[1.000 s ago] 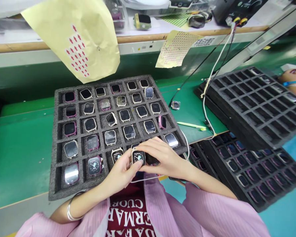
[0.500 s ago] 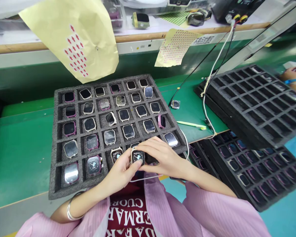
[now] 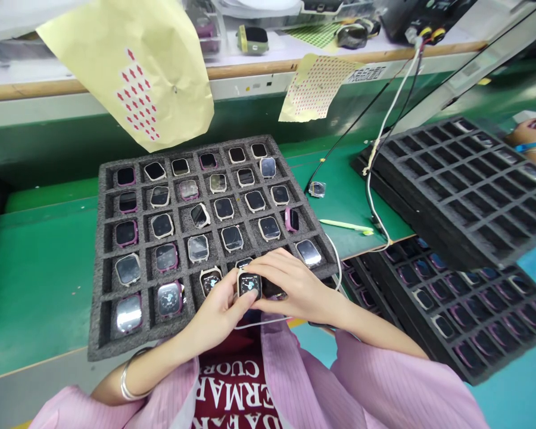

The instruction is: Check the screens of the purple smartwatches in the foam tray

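Observation:
Over the near edge of a grey foam tray, both hands hold one smartwatch with a lit dial. My left hand grips its left side, the thumb on the lower part of the screen. My right hand has its fingers round the top and right side. Several watches with pale or purple frames lie in the tray's compartments. Just left of the held watch, another lit watch sits in its slot; a purple one further left is lit too. My right hand partly covers nearby slots.
Right of the tray lie a green pen, a small wrapped watch and a hanging white cable. Stacked foam trays stand at the right, near another person's hand. Yellow sticker sheets hang from the shelf.

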The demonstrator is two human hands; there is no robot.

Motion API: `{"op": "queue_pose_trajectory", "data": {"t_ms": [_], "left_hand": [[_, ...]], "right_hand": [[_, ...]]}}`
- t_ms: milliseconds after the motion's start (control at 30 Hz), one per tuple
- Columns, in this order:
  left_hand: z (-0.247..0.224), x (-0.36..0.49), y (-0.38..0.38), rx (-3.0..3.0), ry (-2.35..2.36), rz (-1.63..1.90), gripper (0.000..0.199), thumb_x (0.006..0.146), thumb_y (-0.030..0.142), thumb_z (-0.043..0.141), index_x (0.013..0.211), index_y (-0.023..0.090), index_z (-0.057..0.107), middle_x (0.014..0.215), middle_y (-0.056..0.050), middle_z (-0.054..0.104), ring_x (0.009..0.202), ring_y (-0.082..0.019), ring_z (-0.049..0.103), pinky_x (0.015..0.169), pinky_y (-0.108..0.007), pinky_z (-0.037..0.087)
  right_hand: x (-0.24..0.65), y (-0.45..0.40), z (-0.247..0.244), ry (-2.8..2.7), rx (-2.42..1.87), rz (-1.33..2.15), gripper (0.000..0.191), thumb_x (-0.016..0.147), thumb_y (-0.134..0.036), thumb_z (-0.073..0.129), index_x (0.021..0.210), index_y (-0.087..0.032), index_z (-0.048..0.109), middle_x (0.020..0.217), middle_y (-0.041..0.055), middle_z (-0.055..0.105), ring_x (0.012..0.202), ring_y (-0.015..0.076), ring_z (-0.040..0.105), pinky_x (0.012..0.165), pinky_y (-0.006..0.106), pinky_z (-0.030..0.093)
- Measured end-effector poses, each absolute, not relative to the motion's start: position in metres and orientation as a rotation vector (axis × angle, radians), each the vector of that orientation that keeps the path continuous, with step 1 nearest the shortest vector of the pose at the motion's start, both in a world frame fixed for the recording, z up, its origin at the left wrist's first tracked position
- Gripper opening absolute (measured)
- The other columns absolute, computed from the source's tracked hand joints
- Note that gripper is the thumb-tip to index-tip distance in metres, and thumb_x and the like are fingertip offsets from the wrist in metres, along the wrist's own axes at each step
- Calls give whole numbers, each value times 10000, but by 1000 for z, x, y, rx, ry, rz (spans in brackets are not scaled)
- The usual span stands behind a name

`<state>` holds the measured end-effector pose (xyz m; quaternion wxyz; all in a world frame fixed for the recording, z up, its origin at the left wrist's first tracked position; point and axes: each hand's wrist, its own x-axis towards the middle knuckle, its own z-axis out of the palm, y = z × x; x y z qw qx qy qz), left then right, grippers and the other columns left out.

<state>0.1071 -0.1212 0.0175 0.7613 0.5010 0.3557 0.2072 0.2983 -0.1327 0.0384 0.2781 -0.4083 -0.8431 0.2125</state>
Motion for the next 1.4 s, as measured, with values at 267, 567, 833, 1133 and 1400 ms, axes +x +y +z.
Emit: {"op": "queue_pose_trajectory", "data": {"t_ms": [267, 567, 833, 1133, 1400], "left_hand": [[19, 105, -122, 1200, 767, 449, 290, 906, 372, 523, 1120, 178, 496, 913, -29, 539, 797, -158, 499, 689, -260, 406], [33, 104, -122, 1113, 659, 348, 295, 886, 355, 582, 1119, 222, 460, 949, -17, 566, 902, -153, 521, 772, -253, 427], [42, 121, -123, 1031, 670, 400, 250, 880, 323, 591, 1082, 197, 515, 996, -41, 627, 804, -126, 581, 748, -233, 489], [27, 128, -133, 1069, 804, 408, 391, 760, 338, 724, 1073, 209, 526, 963, -37, 635, 529, -52, 477, 384, -136, 334], [36, 130, -138, 1039, 845, 422, 536, 714, 416, 752, 1122, 197, 482, 852, -14, 618, 388, -1, 340, 327, -126, 279]], "right_hand": [[299, -132, 39, -2211, -1055, 624, 370, 837, -258, 660, 1172, -145, 555, 1069, 118, 650, 970, 235, 599, 853, 407, 455], [351, -126, 64, -2363, -1393, 598, 372, 829, -270, 688, 1171, -165, 589, 1156, 132, 550, 1030, 273, 520, 879, 441, 424], [388, -123, 93, -2697, -1533, 539, 352, 856, -300, 675, 1187, -207, 602, 1144, 110, 513, 977, 257, 522, 794, 383, 413], [396, -125, 80, -2637, -1594, 490, 384, 760, -315, 770, 1064, -133, 622, 1121, 122, 508, 990, 244, 530, 808, 359, 454], [347, -144, 87, -2351, -1165, 612, 402, 783, -316, 723, 1102, -129, 565, 1263, 132, 509, 1160, 190, 500, 968, 286, 410]]}}
